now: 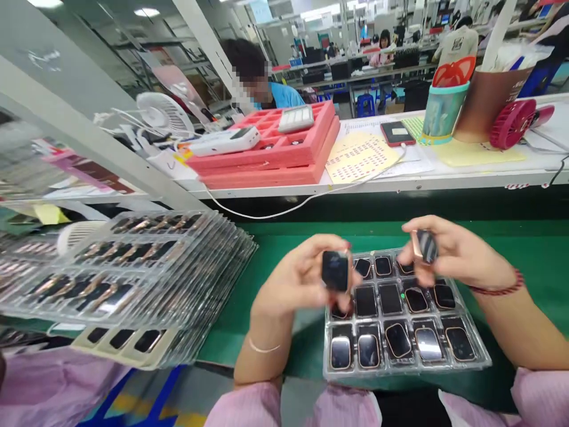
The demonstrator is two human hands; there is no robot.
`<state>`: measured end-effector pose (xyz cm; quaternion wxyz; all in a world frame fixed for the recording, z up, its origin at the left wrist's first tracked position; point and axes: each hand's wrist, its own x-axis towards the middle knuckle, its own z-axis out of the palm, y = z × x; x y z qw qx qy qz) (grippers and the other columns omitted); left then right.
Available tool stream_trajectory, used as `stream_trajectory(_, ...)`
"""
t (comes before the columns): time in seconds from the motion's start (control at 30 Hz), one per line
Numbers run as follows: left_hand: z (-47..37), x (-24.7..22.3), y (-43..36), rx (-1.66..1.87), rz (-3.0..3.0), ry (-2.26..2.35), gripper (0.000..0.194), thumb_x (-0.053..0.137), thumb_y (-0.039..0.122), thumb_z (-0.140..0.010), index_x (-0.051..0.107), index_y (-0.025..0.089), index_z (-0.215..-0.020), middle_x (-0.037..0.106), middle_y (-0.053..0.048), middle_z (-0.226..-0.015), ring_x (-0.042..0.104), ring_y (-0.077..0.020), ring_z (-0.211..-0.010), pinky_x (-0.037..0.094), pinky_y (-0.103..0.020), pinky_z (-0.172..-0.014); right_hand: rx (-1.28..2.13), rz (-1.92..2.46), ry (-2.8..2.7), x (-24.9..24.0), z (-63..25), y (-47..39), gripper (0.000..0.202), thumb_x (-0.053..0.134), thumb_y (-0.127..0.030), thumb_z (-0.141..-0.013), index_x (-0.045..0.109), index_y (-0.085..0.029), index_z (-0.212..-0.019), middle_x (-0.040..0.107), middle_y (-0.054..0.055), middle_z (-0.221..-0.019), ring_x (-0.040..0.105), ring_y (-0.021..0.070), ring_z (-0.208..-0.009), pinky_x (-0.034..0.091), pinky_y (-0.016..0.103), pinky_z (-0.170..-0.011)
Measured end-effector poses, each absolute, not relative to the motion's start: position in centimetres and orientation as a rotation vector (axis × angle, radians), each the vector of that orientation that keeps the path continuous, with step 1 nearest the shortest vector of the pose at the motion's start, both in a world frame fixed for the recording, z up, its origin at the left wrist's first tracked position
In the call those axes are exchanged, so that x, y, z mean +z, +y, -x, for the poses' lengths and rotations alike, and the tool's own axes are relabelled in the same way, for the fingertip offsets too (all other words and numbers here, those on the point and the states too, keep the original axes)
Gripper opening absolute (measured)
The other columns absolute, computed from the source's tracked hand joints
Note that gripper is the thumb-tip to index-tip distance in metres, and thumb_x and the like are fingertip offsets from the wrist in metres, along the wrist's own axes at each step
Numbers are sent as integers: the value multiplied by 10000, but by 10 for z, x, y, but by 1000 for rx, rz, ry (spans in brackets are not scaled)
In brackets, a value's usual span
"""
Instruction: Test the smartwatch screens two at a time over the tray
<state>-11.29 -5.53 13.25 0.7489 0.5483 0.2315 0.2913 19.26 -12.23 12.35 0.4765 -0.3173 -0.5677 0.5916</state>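
My left hand [306, 276] grips a smartwatch body [335, 271] by its edges, its dark screen facing me. In my right hand [448, 252] a second watch body [425, 246] with a rose-gold side is pinched between thumb and fingers, turned at an angle. Both hands hover above a clear plastic tray [409, 370] on the green bench. Rows of watch bodies with black screens, such as this watch [399, 340], lie in its compartments. Two middle-row compartments look dark without a gold rim. My hands hide part of the back rows.
To the left rises a tall stack of clear trays [222, 255] filled with watch bodies. A shelf [288, 188] runs across the back, carrying red foam trays [267, 169], a phone [398, 133], a cup [444, 112] and a pink fan [513, 124]. A white cable [275, 214] droops below its edge.
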Motion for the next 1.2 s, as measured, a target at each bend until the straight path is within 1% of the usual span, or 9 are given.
stream_trajectory(0.03,101,133,-45,608,-1243,458,770,932,409,-615,595,210,-1278,747,-102,-979,712,-188,-647,553,-264,-556,1455,763,-1377,122,-188,-114,542,792,-330,-859,551,-253,-1337,713,88,-1153,729,166,-810,607,282,-645)
stream_trajectory(0.1,82,131,-26,633,-1289,423,734,906,350,-673,562,213,-1306,737,-95,-1040,737,-180,-748,555,-232,-621,1442,813,-1355,115,-179,-100,514,774,-285,-863,556,-246,-1326,701,92,-1184,730,163,-871,606,257,-651)
stream_trajectory(0.17,71,127,-15,672,-1333,451,643,869,389,-723,587,181,-1262,735,-89,-1003,728,-159,-728,517,-201,-590,1391,894,-1378,107,-173,-91,403,710,-288,-907,593,-210,-1285,716,96,-1132,719,142,-831,590,236,-637)
stream_trajectory(0.23,66,121,-12,682,-1387,513,485,807,437,-790,640,138,-1134,733,-80,-901,692,-123,-638,450,-179,-536,1339,949,-1417,100,-171,-88,295,632,-310,-958,631,-180,-1223,734,92,-1042,691,113,-733,564,223,-608)
stream_trajectory(0.3,65,118,-13,683,-1420,551,431,786,457,-806,656,125,-1050,731,-78,-867,671,-110,-610,404,-175,-516,1306,966,-1435,96,-171,-89,282,609,-314,-967,637,-175,-1211,737,90,-1024,675,105,-707,552,225,-606)
stream_trajectory(0.47,66,118,-17,681,-1404,542,480,850,431,-724,635,149,-1047,734,-72,-909,663,-113,-630,372,-183,-517,1295,942,-1458,96,-170,-92,366,636,-265,-924,599,-194,-1281,714,104,-1139,699,135,-812,562,258,-666)
stream_trajectory(0.67,68,120,-17,703,-1405,546,508,870,450,-693,617,152,-1018,723,-58,-870,638,-103,-613,382,-191,-538,1297,959,-1459,103,-166,-95,402,606,-189,-878,590,-188,-1280,711,100,-1141,697,124,-800,552,273,-702)
stream_trajectory(1.0,77,119,-13,769,-1396,607,478,872,416,-711,627,169,-1038,715,-55,-863,591,-87,-573,389,-196,-547,1256,986,-1469,114,-166,-100,471,527,-80,-778,609,-166,-1233,723,85,-1100,673,98,-726,528,243,-653)
stream_trajectory(1.2,69,121,-19,926,-1283,708,623,910,404,-625,649,182,-1145,727,-73,-934,596,-104,-615,385,-185,-519,1184,965,-1462,120,-171,-103,532,520,-47,-765,608,-183,-1272,723,73,-1112,688,96,-736,529,227,-661)
